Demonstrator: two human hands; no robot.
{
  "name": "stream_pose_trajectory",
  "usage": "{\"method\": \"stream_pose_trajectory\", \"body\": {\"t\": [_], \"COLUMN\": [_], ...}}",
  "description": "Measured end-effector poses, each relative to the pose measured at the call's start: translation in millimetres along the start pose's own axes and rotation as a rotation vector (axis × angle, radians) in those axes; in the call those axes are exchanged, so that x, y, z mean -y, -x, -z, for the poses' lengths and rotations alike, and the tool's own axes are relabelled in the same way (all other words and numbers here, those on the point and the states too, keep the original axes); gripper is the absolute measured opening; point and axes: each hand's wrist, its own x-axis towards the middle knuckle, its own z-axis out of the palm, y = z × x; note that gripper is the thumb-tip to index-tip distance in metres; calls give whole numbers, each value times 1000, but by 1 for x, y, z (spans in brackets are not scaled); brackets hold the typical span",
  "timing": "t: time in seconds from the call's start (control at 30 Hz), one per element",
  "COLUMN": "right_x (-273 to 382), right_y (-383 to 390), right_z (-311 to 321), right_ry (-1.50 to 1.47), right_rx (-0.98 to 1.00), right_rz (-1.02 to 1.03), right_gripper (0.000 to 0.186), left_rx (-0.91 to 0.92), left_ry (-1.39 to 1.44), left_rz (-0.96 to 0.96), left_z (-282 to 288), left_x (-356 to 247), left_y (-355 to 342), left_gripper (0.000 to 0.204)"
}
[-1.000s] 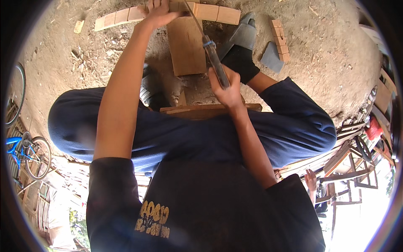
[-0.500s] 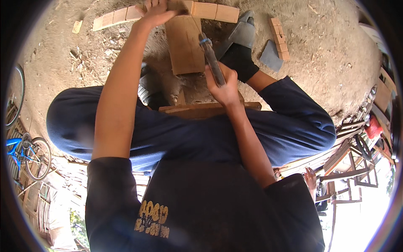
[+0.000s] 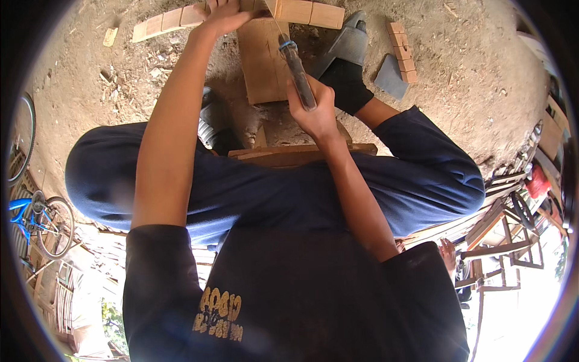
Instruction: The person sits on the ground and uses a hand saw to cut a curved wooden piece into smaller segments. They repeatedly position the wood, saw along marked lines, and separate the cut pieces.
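Note:
My right hand [image 3: 315, 108] is closed round the dark handle of a handsaw [image 3: 294, 60] with a blue band near its front. The thin blade, seen nearly edge-on, meets a long pale wooden strip [image 3: 310, 13] marked by crosswise lines. My left hand [image 3: 224, 17] presses on this strip to the left of the blade, thumb stretched out and fingers apart. Its fingertips run out at the top of the view. Beneath the strip lies a broad wooden block [image 3: 263, 72].
A short reddish wooden piece with crosswise lines [image 3: 401, 51] lies on the dirt floor by a grey flat piece [image 3: 392, 78]. My sandalled foot [image 3: 347, 51] is beside the block. Wood chips are scattered at left; a blue bicycle [image 3: 45, 220] stands further left, wooden frames [image 3: 500, 247] at right.
My right hand and the saw have moved forward and slightly left, the blade reaching further over the strip. My left hand has stayed almost in place.

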Motion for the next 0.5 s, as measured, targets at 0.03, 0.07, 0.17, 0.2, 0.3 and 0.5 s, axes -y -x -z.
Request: {"method": "stream_pose_trajectory", "body": {"t": [0.03,0.07,0.17,0.2,0.3,0.5], "right_x": [-1,-1,2,0,-5,-6], "right_y": [3,6,18,16,4,15], "right_z": [2,4,14,12,10,16], "right_ry": [-24,-48,35,30,-3,-26], "right_rx": [1,1,32,27,21,19], "right_rz": [7,14,-38,-14,-14,-49], "right_gripper": [19,20,20,20,19,17], "left_rx": [-25,-49,-32,-28,-28,1], "left_ry": [-11,-21,-104,-49,67,-28], "left_rz": [11,22,12,3,-45,-10], "left_z": [-4,-7,-11,-11,-10,0], "left_x": [4,9,12,13,6,-1], "left_y": [-2,-4,-7,-9,-9,-5], "left_gripper": [103,102,100,101,101,101]}}
